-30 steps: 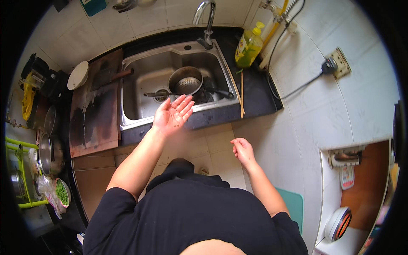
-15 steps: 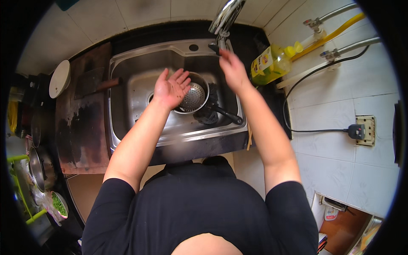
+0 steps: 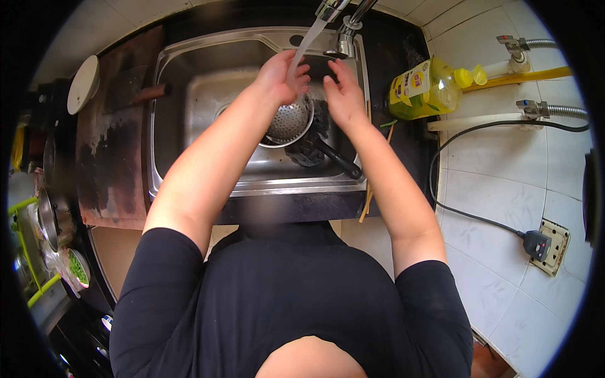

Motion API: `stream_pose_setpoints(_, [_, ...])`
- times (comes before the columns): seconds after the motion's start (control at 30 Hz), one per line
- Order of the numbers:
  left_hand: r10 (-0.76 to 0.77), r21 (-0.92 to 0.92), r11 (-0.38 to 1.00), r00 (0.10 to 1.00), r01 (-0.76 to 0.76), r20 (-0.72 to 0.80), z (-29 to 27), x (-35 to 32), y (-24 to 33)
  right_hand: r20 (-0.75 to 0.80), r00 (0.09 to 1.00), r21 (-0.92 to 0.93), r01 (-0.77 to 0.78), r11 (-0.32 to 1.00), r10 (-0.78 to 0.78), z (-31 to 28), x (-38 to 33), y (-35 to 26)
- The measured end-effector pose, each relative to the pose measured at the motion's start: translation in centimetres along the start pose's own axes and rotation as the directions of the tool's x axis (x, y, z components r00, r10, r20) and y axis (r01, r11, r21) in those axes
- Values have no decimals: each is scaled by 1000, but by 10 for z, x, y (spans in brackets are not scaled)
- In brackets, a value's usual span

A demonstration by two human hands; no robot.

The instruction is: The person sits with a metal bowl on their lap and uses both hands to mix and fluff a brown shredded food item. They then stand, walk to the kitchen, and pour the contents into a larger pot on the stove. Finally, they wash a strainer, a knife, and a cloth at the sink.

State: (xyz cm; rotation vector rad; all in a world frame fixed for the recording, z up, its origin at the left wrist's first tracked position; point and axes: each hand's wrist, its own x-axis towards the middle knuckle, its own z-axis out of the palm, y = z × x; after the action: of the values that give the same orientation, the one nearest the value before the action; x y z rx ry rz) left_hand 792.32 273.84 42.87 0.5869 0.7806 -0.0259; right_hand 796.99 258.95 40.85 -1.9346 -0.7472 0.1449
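Note:
Water (image 3: 305, 47) streams from the chrome faucet spout (image 3: 330, 9) onto my left hand (image 3: 280, 77), palm up and open with its fingers apart, holding nothing. Just right of the stream is my right hand (image 3: 345, 97), also open and bare, near the faucet's base (image 3: 344, 41). Below both hands, a round metal pot (image 3: 309, 129) stands in the steel sink (image 3: 195, 126), partly hidden by my left hand. A perforated metal strainer (image 3: 288, 123) lies inside it. A black handle (image 3: 340, 160) slants toward the sink's front right, beside a dark crumpled thing (image 3: 305, 154).
A cutting board (image 3: 113, 170) with a wooden-handled cleaver (image 3: 135, 94) and a white bowl (image 3: 84, 85) lies left of the sink. On the right are a yellow soap bottle (image 3: 425, 90), chopsticks (image 3: 370, 189), a black cable (image 3: 435, 170) and a wall socket (image 3: 554, 247).
My right hand has drawn back from the faucet's lever, fingers spreading. Water now runs from the spout. My left hand has risen toward the spout, under the stream. The view has shifted.

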Motion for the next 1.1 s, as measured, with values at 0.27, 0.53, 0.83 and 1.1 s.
stream_pose_setpoints(0.27, [547,493,712,835,-500,55,-16,31,-35,527,742,769,-624,139,414,47,23,-57])
stream_pose_setpoints(0.53, [428,340,857,902,-386,-55,-19,-21,-16,559,715,767,-639,67,421,80,27,-64])
stream_pose_setpoints(0.83, [289,891,-451,953,49,94,-105,-84,10,445,781,200,-564,802,438,30,8,-6])
stream_pose_setpoints(1.1, [-246,980,39,952,197,-182,-162,-131,7,546,695,-312,-349,884,468,16,-70,59])
